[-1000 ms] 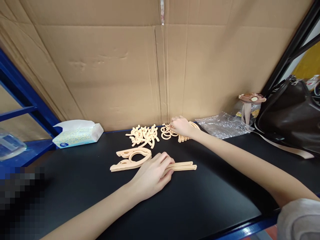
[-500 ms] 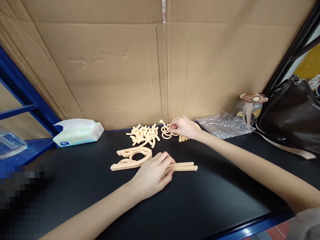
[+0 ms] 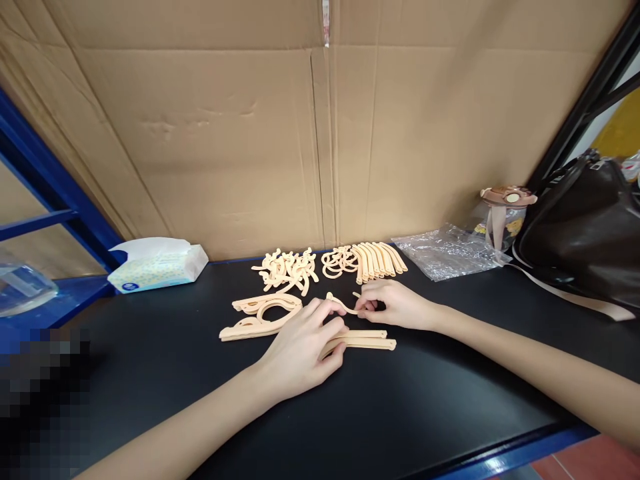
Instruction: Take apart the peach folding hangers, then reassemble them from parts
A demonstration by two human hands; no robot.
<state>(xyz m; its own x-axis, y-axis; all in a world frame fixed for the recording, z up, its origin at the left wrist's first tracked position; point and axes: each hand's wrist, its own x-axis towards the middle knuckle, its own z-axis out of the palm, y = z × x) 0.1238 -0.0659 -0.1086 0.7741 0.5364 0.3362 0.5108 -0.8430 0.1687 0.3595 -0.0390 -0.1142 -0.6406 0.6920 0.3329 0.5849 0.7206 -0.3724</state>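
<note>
Tissue pack [image 3: 155, 272]: blue logo [image 3: 131, 287], too small to read. Left hand [image 3: 307, 339]: clasping beige bars [image 3: 373, 344]. Right hand [image 3: 387, 303]: pinching curved piece [image 3: 349, 311]. Counter [image 3: 400, 400]: broad black stretch toward front edge [image 3: 495, 463].

A black counter [image 3: 400, 413] spans the lower frame. On it, tissues [image 3: 159, 270] lie at left, clear plastic [image 3: 443, 255] and a strap [image 3: 575, 299] at right. Around the centre lie piled bits [image 3: 286, 270], rings [image 3: 345, 257], a row of slats [image 3: 377, 261] and arched pieces [image 3: 253, 330].

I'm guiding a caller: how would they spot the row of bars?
Follow the black tabletop back to the cardboard wall. Just left of the crumpled clear plastic lie the beige bars, lined up side by side, unlike the jumbled pieces beside them.
</note>
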